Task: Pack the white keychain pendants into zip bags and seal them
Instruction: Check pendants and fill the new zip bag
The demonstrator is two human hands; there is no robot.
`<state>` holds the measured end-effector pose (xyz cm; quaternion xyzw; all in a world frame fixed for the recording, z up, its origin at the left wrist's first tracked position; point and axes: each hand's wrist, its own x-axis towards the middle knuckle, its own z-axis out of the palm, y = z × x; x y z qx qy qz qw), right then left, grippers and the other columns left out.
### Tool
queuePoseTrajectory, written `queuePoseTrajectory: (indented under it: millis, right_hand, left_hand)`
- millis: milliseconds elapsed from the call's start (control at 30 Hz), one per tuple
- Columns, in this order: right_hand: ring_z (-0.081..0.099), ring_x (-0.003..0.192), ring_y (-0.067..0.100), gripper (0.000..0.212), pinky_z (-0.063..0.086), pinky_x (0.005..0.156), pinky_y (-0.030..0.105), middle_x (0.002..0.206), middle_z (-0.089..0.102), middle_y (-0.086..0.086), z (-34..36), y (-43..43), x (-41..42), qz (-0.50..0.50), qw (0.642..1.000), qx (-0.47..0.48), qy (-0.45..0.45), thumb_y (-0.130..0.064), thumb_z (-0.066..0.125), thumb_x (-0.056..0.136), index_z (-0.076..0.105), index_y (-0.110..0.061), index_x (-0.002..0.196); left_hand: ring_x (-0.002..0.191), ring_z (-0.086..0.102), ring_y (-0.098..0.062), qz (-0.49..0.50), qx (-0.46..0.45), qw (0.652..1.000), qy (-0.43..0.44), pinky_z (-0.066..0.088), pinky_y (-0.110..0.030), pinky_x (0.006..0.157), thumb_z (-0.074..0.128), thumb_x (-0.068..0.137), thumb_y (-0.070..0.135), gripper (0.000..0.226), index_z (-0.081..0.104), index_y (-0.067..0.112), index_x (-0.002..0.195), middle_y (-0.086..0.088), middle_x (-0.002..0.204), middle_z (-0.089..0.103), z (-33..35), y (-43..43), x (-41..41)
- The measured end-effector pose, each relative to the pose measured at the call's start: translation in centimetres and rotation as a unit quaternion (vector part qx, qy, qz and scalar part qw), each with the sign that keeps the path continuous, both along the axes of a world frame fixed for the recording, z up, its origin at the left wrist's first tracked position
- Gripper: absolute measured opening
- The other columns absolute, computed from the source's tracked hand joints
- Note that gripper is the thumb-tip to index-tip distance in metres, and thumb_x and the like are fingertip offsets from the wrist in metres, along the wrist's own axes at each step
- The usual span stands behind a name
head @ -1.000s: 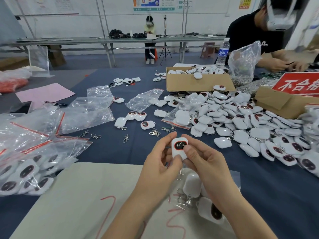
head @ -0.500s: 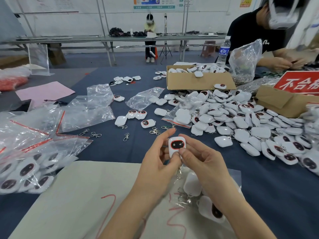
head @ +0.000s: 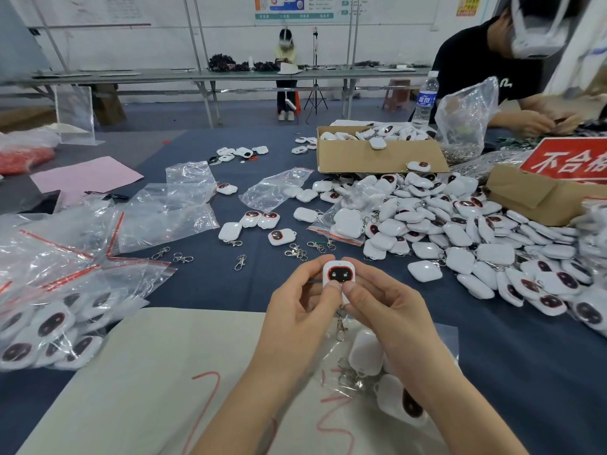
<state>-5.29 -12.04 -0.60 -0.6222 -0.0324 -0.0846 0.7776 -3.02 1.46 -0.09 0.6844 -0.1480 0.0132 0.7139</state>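
A white keychain pendant (head: 340,274) is held upright between both hands, above the near part of the table (head: 525,372). The grip of the left hand (head: 295,307) is closed on its left edge, thumb laid on the face and fingers curled behind; the grip of the right hand (head: 384,310) is closed on the right edge likewise. The dark, red-rimmed window is turned toward the camera, and a metal clasp (head: 341,328) is seen hanging below the pendant.

Beneath the hands a clear zip bag (head: 440,343) is laid on a cream sheet (head: 147,372) marked with red lines; several pendants are seen inside it, and whether its mouth is sealed cannot be told. The table is covered with dark blue cloth. To the right a broad heap of pendants (head: 476,231) is spread, and behind it a cardboard box (head: 371,159) is filled with more. A red sign (head: 571,159) with white characters is set at the right edge. To the left filled zip bags (head: 49,326) are piled, with empty bags (head: 164,215) beyond, and loose clasps (head: 239,261) are scattered ahead of the hands.

At the far right a person in a black top (head: 476,60) is bent over the table beside a water bottle (head: 425,100). Across the room a long table (head: 213,75) is set before a white wall (head: 131,44), and another person (head: 285,60) is seated behind it.
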Motion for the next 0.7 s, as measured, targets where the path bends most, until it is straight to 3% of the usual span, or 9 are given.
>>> queuePoseTrajectory:
  millis: [533, 700]
  right_hand:
    - [0.075, 0.101, 0.021, 0.031, 0.056, 0.082, 0.019, 0.106, 0.078, 0.005, -0.24, -0.28, 0.06, -0.001, 1.0, -0.006, 0.016, -0.005, 0.065, 0.095, 0.076, -0.03, 0.11]
    - [0.074, 0.102, 0.015, 0.032, 0.055, 0.081, 0.016, 0.107, 0.078, 0.0, -0.2, -0.22, 0.07, -0.003, 1.0, -0.017, 0.021, -0.008, 0.065, 0.096, 0.076, -0.036, 0.109]
  left_hand:
    - [0.067, 0.065, 0.003, -0.014, 0.011, 1.0, -0.013, 0.051, -0.011, 0.066, 0.063, 0.096, 0.001, 0.024, 0.07, 0.02, 0.109, 0.013, 0.077, 0.074, -0.05, 0.44, 0.04]
    - [0.066, 0.064, 0.005, -0.006, 0.013, 1.0, -0.014, 0.049, -0.008, 0.065, 0.063, 0.097, 0.004, 0.024, 0.07, 0.024, 0.109, 0.015, 0.074, 0.072, -0.11, 0.26, 0.07]
